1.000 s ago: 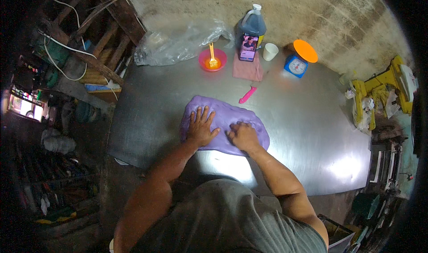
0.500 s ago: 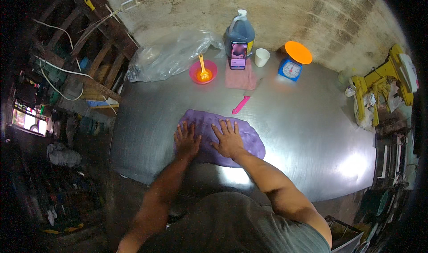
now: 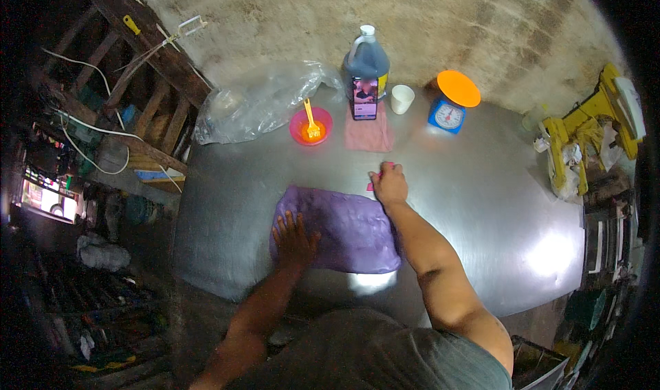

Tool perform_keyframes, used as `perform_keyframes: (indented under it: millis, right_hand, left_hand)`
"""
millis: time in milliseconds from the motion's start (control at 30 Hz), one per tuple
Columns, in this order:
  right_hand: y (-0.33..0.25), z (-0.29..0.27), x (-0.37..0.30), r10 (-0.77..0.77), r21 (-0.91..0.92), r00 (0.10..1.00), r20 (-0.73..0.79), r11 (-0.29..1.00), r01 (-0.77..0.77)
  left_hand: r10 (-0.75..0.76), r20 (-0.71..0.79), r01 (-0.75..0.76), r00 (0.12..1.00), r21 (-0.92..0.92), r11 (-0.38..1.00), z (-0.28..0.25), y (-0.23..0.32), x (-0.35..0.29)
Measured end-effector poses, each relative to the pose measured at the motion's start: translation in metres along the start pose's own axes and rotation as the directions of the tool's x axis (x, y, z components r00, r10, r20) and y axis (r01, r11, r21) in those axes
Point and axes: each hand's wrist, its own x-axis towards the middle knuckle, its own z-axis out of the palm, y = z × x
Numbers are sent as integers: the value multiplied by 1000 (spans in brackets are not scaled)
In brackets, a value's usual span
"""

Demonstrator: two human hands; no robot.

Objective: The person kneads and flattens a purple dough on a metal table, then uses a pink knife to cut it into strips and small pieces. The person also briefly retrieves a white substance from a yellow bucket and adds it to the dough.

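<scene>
Head view: the right hand (image 3: 392,184) is off the dough and over the pink-handled knife (image 3: 370,186), its fingers bent across the handle, pink showing at their left and far side; I cannot tell whether they have closed round it. Half a second ago this hand lay flat on the dough and the knife lay uncovered. Just nearer the body and to the left of that grip lies the purple dough (image 3: 344,228), a thick oblong slab on the metal table (image 3: 481,204), the right forearm passing along its right end. Across the slab from the grip, the left hand (image 3: 294,240) rests on the dough's left part, fingers spread and holding nothing; it was on that side in the earlier frame too. Beyond the grip, slightly left, is the pink cloth (image 3: 366,136), with a phone (image 3: 364,98) upright before a dark jug (image 3: 368,61). Farther left come the pink bowl (image 3: 299,132) with its yellow brush (image 3: 313,127), then a clear plastic bag (image 3: 258,105). Beyond the grip stands a white cup (image 3: 402,99); rightward, a blue scale (image 3: 449,116) with an orange pan (image 3: 458,88).
</scene>
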Motion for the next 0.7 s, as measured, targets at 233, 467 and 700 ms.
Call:
perform_keyframes:
  millis: [233,467,700]
  right_hand:
    - [56,-31,-7,161,106,985,-62,982,-153]
    - [114,-81,-72,322,-46,941,107,947,-318]
    - [155,-88,-157,317,75,949,-1,946,-316]
  left_hand:
    - [-31,4,31,1000,30,999,-7,11,0]
    - [-44,-18,45,999,48,998,-1,4,-1]
    - [-124,154,115,980,65,991,-37,19,6]
